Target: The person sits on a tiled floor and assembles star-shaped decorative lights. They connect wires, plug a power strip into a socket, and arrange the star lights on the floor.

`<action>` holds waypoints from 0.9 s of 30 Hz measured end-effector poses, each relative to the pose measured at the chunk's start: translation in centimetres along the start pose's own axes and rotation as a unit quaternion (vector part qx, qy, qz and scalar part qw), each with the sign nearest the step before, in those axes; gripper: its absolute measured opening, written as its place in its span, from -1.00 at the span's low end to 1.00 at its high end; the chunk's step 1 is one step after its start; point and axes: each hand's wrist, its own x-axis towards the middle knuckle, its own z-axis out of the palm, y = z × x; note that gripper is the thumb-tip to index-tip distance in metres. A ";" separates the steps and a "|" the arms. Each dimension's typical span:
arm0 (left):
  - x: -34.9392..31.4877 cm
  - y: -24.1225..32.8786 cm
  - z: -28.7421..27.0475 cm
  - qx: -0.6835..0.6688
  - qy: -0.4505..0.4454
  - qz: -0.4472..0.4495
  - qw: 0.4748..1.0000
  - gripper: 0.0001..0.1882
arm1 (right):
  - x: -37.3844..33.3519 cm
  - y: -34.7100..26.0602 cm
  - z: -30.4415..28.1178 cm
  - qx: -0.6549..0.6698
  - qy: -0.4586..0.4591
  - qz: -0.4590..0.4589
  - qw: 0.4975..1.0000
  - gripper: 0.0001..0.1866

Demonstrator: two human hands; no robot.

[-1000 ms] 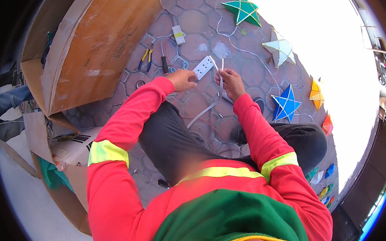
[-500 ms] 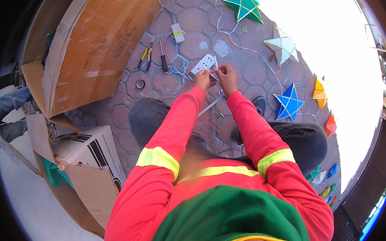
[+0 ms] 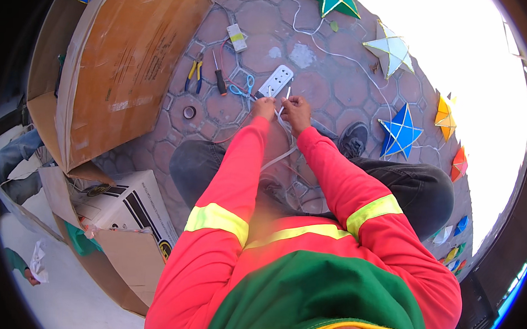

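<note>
floor: hexagonal grey pavers (image 3: 330, 79) | left: big cardboard sheet (image 3: 124, 70) | right: glaring sunlight

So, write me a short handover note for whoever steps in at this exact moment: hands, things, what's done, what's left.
Left hand and right hand are close together over the paving, both pinching the ends of a white flat cable that trails back toward the lap.
The white power strip lies just beyond the fingers; blue scissors, a screwdriver, yellow-handled pliers and a tape roll lie to its left.
Done: cable ends look separated, though too small to be sure.
Left, probably: cable is not yet joined to the strip.
</note>
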 end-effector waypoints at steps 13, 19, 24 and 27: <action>1.0 0.9 -1.5 0.260 0.042 0.059 0.963 -0.66 | 0.5 3.1 2.9 0.040 -0.039 0.059 0.997 -0.77; 2.7 1.4 -1.6 0.307 0.039 0.057 0.949 -0.62 | 2.3 -2.3 2.4 0.151 -0.013 0.347 0.925 -0.80; 3.3 1.7 -1.7 0.335 0.020 0.031 0.941 -0.61 | 2.7 -5.0 2.4 0.186 0.001 0.400 0.898 -0.83; 3.4 1.8 -1.8 0.335 0.018 0.024 0.942 -0.61 | 2.7 -5.1 2.4 0.194 0.008 0.409 0.892 -0.83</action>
